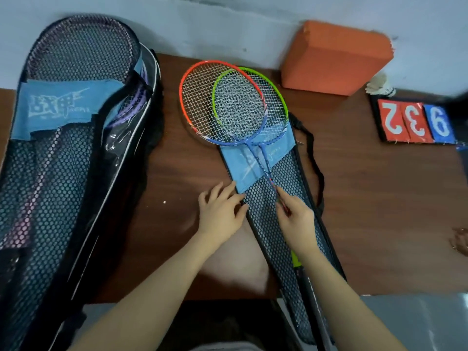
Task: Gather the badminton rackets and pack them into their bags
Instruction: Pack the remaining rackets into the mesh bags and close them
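Two rackets lie crossed on the brown table, an orange-framed racket (pixel 192 79) and a green-and-blue racket (pixel 278 93), heads overlapping, shafts running down over a flat mesh bag (pixel 288 219) with a blue fabric band. My right hand (pixel 295 219) pinches the thin shafts where they lie on the mesh. My left hand (pixel 220 211) rests with fingers spread on the bag's left edge by the band's corner. A second, larger mesh bag (pixel 63 160) on the left holds purple rackets (pixel 136 102) inside it.
An orange foam block (pixel 334 57) stands at the back against the wall. A white shuttlecock (pixel 379 86) and red and blue number cards (pixel 415 121) lie at the right. Another person's hand (pixel 459 240) shows at the right edge. The bag's black strap (pixel 316 163) loops to the right.
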The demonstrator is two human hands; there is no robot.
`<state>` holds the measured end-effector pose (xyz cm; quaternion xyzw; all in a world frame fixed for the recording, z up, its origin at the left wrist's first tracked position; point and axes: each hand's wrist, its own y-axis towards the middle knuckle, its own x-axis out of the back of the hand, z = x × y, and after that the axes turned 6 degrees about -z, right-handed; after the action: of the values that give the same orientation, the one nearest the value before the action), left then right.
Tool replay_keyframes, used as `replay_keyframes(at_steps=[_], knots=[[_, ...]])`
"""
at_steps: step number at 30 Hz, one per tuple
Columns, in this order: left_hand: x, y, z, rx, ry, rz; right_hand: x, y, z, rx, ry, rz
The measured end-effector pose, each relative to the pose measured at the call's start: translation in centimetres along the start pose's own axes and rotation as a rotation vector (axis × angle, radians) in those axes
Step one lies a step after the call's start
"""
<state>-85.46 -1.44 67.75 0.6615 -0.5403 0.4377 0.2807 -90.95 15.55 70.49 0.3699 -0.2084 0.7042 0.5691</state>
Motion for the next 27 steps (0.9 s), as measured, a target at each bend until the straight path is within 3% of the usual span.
replay_keyframes(at_steps=[7, 13, 18, 27], knots=[[-0.9, -0.2, -3.1, 0.001, 0.008, -0.091, 5.4, 1.1, -2.5, 0.074, -0.012, -0.077], [-3.4, -0.5, -9.2, -0.024, -0.159, -0.064, 8.8, 1.2, -7.3, 0.083, -0.027, -0.027], [-6.5, 0.3, -14.4, -0.033, -0.100, -0.044, 11.0, 2.3, -11.7, 0.068, 0.035, 0.045], [-9.7, 1.8, -21.4, 0.366, -0.022, -0.189, 13.3, 3.6, -16.9, -0.020, 0.129, 0.144]])
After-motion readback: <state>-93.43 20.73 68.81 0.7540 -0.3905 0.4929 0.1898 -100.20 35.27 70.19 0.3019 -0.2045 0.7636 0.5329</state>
